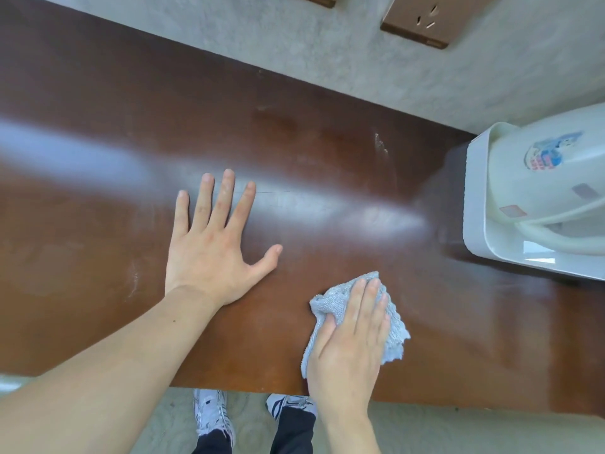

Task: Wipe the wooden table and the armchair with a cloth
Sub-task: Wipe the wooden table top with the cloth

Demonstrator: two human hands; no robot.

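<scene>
The wooden table (pixel 98 132) is a dark brown, glossy top that fills most of the view. My left hand (pixel 212 244) lies flat on it near the middle, fingers spread and straight. A crumpled light grey cloth (pixel 334 303) lies near the table's front edge. My right hand (pixel 350 339) presses down on the cloth with straight fingers held together, and the cloth shows around them on both sides. No armchair is in view.
A white electric kettle (pixel 537 178) sits on a white tray (pixel 474 204) at the table's right end. The grey wall (pixel 327 50) behind the table carries two brown socket plates (pixel 422 24). White streaks (pixel 381 144) mark the table near the tray. My shoes (pixel 212 417) stand below the front edge.
</scene>
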